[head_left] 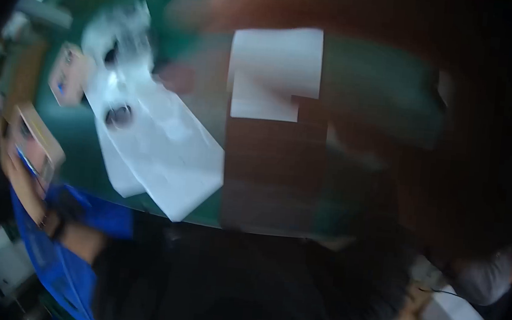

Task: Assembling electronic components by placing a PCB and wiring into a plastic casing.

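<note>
The whole picture is smeared by motion. At the left, my left forearm reaches out from a black sleeve, with a dark band at the wrist. My left hand (15, 166) is beside a small pinkish open box (45, 135) with a blue pen-like stick by it; its fingers are too blurred to read. A large dark blur across the upper right, very near the camera, looks like my right hand (269, 6); its fingers are smeared. Below it, white paper sheets (277, 58) lie on a brown surface (273, 174).
A clear plastic bag with white sheets (166, 146) and two dark round spots lies on the green table (81, 138). Another pinkish box (68, 76) stands beside it. Blue material (90, 206) hangs at the near left edge. A grey sleeve-like shape (489, 278) shows at lower right.
</note>
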